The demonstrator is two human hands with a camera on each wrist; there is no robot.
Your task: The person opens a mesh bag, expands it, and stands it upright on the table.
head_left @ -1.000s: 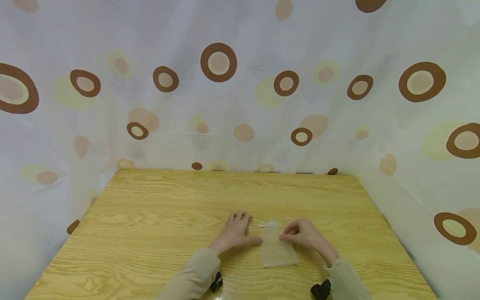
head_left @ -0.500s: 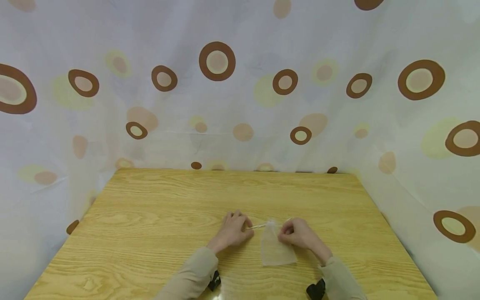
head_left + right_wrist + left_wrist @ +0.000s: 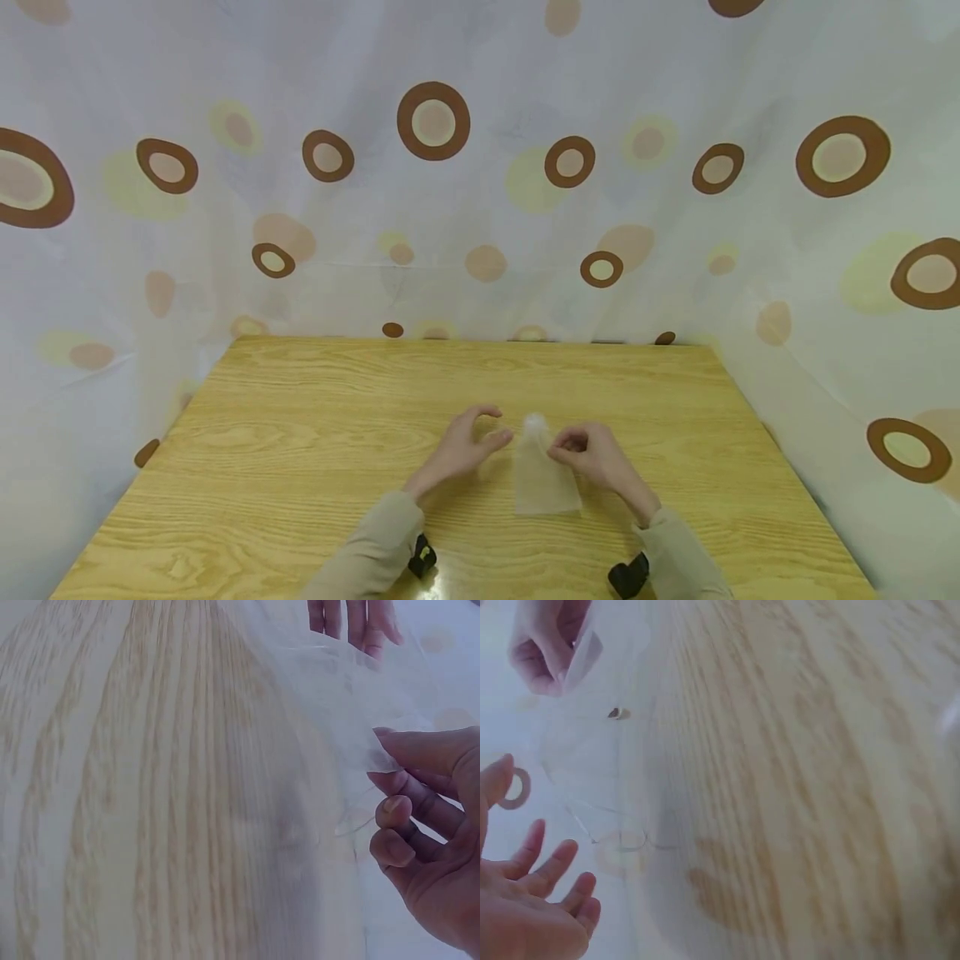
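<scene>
"How's the light?"
"Soft and even in the head view, with a small glare low on the counter (image 3: 300,400)."
"And the wrist views?"
"Hazy, washed out; the sheer bag (image 3: 330,690) looks blurred."

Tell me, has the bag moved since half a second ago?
Yes. In the head view, the bag now appears nearer the far edge of the table and slightly farther left.
</scene>
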